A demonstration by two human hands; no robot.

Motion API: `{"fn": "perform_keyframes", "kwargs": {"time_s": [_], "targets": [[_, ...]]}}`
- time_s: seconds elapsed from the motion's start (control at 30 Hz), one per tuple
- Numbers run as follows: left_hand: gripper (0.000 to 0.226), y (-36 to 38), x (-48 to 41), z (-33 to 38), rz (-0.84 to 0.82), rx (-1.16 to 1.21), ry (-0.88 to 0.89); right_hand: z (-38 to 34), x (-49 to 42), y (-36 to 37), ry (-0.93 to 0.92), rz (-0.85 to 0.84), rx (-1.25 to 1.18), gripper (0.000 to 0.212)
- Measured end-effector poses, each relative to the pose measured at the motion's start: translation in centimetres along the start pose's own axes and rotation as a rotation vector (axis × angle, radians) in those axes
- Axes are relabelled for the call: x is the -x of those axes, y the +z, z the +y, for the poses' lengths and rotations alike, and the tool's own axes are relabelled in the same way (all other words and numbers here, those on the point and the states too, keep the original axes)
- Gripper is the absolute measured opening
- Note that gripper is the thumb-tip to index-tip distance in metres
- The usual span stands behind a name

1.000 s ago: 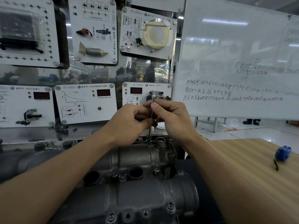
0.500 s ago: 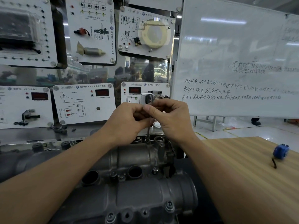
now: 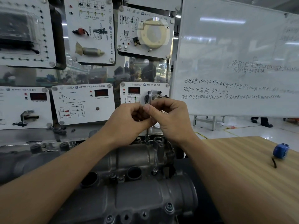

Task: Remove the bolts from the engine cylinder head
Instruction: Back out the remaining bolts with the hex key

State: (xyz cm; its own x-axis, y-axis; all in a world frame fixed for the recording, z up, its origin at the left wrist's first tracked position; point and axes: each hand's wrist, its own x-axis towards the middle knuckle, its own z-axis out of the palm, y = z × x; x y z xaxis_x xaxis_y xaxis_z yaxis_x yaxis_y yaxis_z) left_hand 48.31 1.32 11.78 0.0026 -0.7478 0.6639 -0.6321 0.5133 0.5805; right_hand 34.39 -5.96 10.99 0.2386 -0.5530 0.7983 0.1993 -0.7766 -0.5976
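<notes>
- Grey cast metal makes up the big, lumpy engine cylinder head [image 3: 137, 167]. It lies just below both hands and runs back toward the person.
- The left hand [image 3: 127, 122] and the right hand [image 3: 171, 120] touch each other. Their fingers are curled, and together they pinch a thin, silver, bent metal key [image 3: 147, 131].
- The key's straight part goes down from between the hands to a small bolt [image 3: 146, 140] on the far top edge of the head. Its bent end pokes up above the fingers.
- More round, dark bolts [image 3: 169, 206] sit closer to the person, under the right wrist.
- The bolts look small and hard, and they may be oily and slippery. A loose one is best pinched by its top, so it does not drop into the round holes.
- The head looks too heavy to slide.
- Well to the right of the right hand, a small blue tape measure [image 3: 281, 150] lies on a pale wooden table [image 3: 242, 183].
</notes>
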Motion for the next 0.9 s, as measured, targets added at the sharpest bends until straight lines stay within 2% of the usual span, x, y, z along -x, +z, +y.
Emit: {"fn": "perform_keyframes", "kwargs": {"time_s": [0.03, 0.13, 0.27, 0.47, 0.73, 0.9], "targets": [[0.004, -0.07, 0.04, 0.18, -0.033, 0.028, 0.003, -0.02, 0.0, -0.04, -0.002, -0.015, 0.008, 0.005], [0.017, -0.28, 0.05, 0.38, -0.104, 0.073, -0.007, -0.34, 0.04, -0.06, 0.011, -0.042, -0.006, 0.005], [0.021, -0.36, 0.11, 0.51, -0.135, 0.05, -0.034, -0.83, 0.01, 0.03, 0.041, -0.06, -0.046, 0.01], [0.012, -0.34, 0.04, 0.22, -0.088, -0.044, -0.001, -0.83, 0.03, 0.0, 0.024, -0.073, -0.061, 0.013], [0.012, -0.14, -0.11, 0.11, 0.006, -0.057, 0.009, -0.09, 0.01, 0.2, 0.004, 0.008, -0.066, 0.009], [0.018, -0.03, -0.17, -0.15, 0.018, -0.074, -0.003, -0.26, 0.02, 0.15, 0.0, -0.03, -0.135, 0.009]]}}
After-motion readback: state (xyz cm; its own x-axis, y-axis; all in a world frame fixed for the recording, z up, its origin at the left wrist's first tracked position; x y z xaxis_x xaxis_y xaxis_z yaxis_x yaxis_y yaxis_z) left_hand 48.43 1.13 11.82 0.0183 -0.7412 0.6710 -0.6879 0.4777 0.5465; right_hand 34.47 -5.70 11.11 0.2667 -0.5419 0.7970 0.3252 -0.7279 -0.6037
